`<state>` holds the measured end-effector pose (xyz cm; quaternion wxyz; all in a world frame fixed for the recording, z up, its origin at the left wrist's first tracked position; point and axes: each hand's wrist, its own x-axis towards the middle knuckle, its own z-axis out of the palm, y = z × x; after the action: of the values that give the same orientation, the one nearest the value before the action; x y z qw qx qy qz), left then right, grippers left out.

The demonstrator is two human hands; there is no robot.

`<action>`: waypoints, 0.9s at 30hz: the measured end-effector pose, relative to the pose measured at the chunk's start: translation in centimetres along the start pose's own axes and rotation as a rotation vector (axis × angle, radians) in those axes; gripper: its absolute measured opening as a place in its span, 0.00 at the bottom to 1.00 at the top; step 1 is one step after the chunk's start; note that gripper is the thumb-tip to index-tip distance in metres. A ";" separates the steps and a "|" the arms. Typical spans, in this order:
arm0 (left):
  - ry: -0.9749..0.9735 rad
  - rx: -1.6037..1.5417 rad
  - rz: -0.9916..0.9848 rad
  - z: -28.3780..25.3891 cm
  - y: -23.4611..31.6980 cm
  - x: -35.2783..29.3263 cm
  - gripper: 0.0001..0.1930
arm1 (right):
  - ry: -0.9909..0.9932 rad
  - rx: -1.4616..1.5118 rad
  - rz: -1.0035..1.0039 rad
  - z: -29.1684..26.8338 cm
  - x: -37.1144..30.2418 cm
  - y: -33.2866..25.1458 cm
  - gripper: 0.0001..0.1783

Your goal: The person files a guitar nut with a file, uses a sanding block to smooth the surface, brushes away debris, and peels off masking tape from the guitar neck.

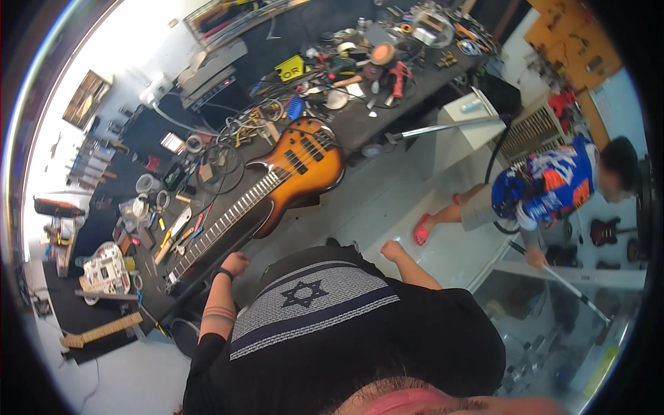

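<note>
While both arms hang bent at the person's sides, the left hand [236, 263] is curled in on itself just off the desk [90, 259] edge, with nothing showing in it; a black band [223, 273] circles its wrist. The right hand [393, 251] is likewise curled and looks bare, out over the floor [365, 228], well apart from the desk. Neither touches the guitar [315, 166], which lies face up along the near edge of the desk, its sunburst body away to the right and its neck slanting down to the left. Lying so, it probably leaves strings and knobs easy to reach, and the long edge gives the neck room; part of the body seems to jut past that edge.

Beside the neck lie hand tools, one with yellow handles [166, 238], perhaps set there to be within reach. Behind, cables [252, 124], a blue brush [294, 107] and a red tool [399, 79] crowd the far side, likely pushed back to free the front strip. A loose neck [104, 330] rests at the near left corner. Farther right, a co-worker [553, 187] in blue grips a pole [574, 294], slanting down toward the floor, perhaps for reach.
</note>
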<state>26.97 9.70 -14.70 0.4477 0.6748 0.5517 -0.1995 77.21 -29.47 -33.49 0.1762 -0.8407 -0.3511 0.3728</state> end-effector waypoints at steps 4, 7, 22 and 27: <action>0.184 0.247 0.485 2.2 0.3 2.1 0.12 | -0.480 -0.376 -0.101 -2.0 3.7 0.2 0.15; 0.031 0.136 0.379 1.5 6.1 0.6 0.11 | -0.673 -0.544 -0.282 -4.2 4.2 -2.0 0.12; 0.922 -0.244 0.027 -18.0 -18.2 -6.6 0.12 | -0.496 -0.232 -0.129 -1.4 5.5 -22.5 0.18; 0.899 0.094 0.079 -26.3 -26.8 1.4 0.13 | -0.311 -0.255 -0.106 5.2 2.8 -25.2 0.18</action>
<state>-3.29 31.87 -12.41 0.1398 0.7345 0.6556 0.1055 63.08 -9.84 -24.24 0.0315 -0.7689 -0.4620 0.4409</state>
